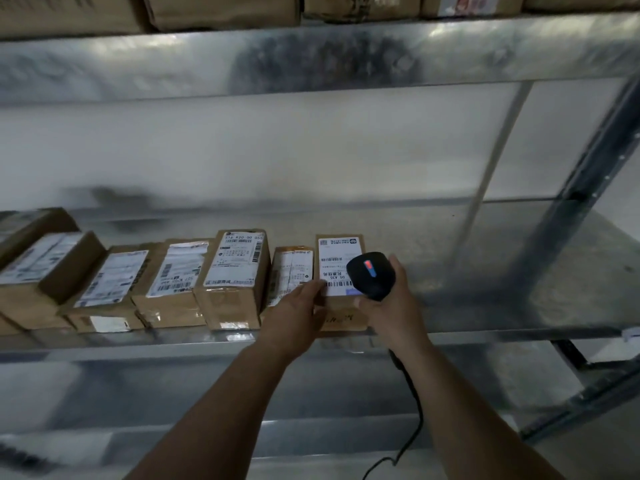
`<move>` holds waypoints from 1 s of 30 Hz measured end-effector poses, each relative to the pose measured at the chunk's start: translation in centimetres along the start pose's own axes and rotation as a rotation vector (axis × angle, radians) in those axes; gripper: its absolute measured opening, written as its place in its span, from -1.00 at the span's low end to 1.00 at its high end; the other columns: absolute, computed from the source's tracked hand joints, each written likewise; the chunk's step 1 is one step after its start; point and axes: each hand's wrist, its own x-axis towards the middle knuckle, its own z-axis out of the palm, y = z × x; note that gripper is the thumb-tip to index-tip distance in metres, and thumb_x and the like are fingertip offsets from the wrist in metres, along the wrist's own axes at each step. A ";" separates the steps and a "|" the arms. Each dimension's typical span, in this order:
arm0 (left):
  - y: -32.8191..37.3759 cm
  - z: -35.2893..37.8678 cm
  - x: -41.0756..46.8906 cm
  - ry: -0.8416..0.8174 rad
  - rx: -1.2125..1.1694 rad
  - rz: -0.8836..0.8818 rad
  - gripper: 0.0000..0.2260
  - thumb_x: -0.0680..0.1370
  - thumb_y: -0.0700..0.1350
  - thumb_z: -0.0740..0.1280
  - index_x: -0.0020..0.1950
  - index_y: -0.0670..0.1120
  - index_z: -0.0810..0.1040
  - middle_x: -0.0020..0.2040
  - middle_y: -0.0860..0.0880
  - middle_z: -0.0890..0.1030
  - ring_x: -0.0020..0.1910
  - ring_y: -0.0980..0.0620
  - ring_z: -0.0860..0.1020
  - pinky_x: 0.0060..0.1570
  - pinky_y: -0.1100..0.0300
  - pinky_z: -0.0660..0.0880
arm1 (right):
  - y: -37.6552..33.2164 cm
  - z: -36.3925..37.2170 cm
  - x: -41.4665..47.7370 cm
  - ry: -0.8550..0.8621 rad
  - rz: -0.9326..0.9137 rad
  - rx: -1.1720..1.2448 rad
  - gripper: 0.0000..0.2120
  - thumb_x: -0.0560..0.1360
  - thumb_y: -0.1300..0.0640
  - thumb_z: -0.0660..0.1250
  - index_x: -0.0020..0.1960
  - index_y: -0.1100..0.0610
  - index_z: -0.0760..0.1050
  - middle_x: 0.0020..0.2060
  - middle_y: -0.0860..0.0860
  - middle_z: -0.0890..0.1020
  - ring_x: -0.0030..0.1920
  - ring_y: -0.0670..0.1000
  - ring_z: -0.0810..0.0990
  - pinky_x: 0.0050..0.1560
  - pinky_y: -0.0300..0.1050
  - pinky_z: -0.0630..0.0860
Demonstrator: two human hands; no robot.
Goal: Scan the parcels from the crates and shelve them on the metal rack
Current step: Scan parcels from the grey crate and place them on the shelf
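Scanning looks to be the step in hand: the right hand [391, 306] grips a black scanner [371, 276], its red and blue lights lit, just above the label of a brown parcel [334, 268], while the left hand [294, 313] rests flat, fingers straight, against that parcel's left side. The parcel already stands on the metal rack's shelf [502, 271], at its front edge. To the parcel's left, a row of labelled boxes [235, 271] runs along the same shelf, the nearest touching it; to its right the shelf shows only metal. Above the parcel, another shelf carries more brown packages [221, 8]. The scanner's cable [414, 410] hangs below the parcel. Next, probably, a steady aim at the barcode, then another parcel; no crates are in view.
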 end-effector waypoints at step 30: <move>-9.1 -8.0 -19.8 0.774 -0.303 -0.388 -0.40 0.53 0.07 0.33 0.51 0.03 0.19 0.46 -0.01 0.32 0.40 0.05 0.32 0.35 -0.02 0.35 | -8.3 12.7 -15.0 -0.487 -0.358 0.294 -0.07 0.44 0.25 0.49 0.55 -0.23 0.02 0.21 -0.35 0.36 0.24 -0.16 0.46 0.26 0.20 0.52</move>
